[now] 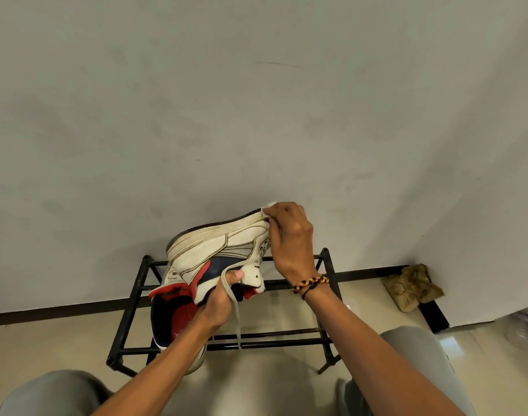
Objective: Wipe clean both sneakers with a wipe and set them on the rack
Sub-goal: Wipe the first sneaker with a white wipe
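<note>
Sneaker [223, 250] held up in the air above the black rack [330, 267], tipped on its side with the sole turned toward the wall and the toe pointing right. Left hand [219, 301] clenched round the collar and tongue near the heel, thumb pressed on the white tongue, a grey lace [235, 313] trailing down past the wrist. Right hand [289, 238] curled over the toe end, pinching a white wipe [270, 204] against the edge of the sole, only a corner of the wipe showing above the knuckles. Second sneaker [172, 319] lower down, beneath the left forearm, red lining facing up, seemingly resting on or against the rack's front rails; exact contact hard to tell.

Judged as mid-wipe on the first shoe, toe and midsole being worked.

Likely light enough for one hand, with a stiff rubber sole and a softer, padded upper that gives under pressure. Collar and heel counter the firmest place to grip, as now; sole edge also solid for bracing. Smooth leather panels possibly slick once damp from the wipe, so a grip inside the collar safer than on the outer side. Loose lace apt to snag on the rack rails when setting down. Rack made of open bars, so sole best laid across two rails to avoid tipping through
</note>
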